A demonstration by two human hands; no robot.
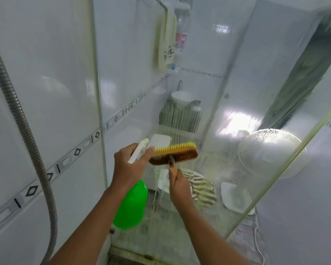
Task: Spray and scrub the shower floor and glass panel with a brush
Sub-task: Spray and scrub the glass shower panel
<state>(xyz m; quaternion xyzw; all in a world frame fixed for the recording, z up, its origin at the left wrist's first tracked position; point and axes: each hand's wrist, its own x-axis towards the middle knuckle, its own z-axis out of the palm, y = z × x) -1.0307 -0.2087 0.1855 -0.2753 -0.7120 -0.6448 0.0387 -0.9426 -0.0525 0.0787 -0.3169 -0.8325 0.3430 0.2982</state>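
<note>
yellow-green streaks on glass (180, 104). left hand (131, 165) clutching green sprayer (132, 203), right hand (180, 185) wrapped round brush (173, 153) handle, bristles at glass centre. risk: slipping grip, wet floor (161, 243).

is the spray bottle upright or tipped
Roughly upright: the left hand grips the white trigger on top, and the green spray bottle hangs below it.

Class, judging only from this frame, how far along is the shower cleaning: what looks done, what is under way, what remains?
Done: greenish spray already runs in streaks down the glass panel. Under way: the right hand holds the brush with its yellow bristles toward the glass, while the left hand holds the green spray bottle. Left: most streaks look unscrubbed, and the shower floor still looks grimy.
</note>
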